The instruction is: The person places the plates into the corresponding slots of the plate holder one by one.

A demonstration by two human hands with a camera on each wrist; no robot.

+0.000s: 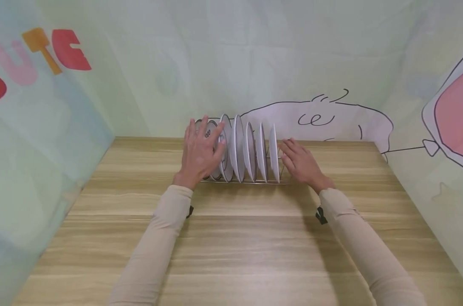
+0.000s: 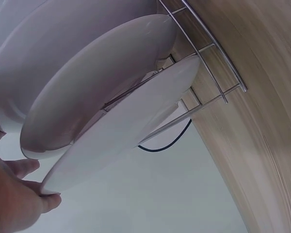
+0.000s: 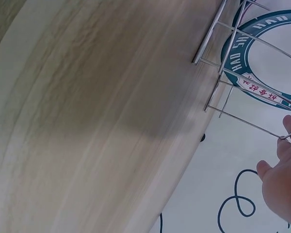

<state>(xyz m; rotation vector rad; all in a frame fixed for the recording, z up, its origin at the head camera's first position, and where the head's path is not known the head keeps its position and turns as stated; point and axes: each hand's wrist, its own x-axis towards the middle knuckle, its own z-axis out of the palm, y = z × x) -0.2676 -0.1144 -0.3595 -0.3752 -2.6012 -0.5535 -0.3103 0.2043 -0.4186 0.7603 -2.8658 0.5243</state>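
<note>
Several white plates (image 1: 237,148) stand upright on edge in a row in a metal wire dish rack (image 1: 250,182). Over the left end of the row, my left hand (image 1: 201,155) spreads its fingers and hides part of those plates. The left wrist view shows its fingertips (image 2: 49,203) touching plate rims, some reaching between two plates (image 2: 121,126). At the rack's right end is my right hand (image 1: 300,161), fingers bent about the end wire (image 3: 250,121). Beside it in the right wrist view, a plate shows a dark green lettered rim (image 3: 235,53).
The rack stands on a wood-grain table (image 1: 250,255), close to its back edge. Behind and at both sides hangs a pale printed backdrop (image 1: 250,63) with cartoon drawings and coloured letters. Dark straps show under both sleeves.
</note>
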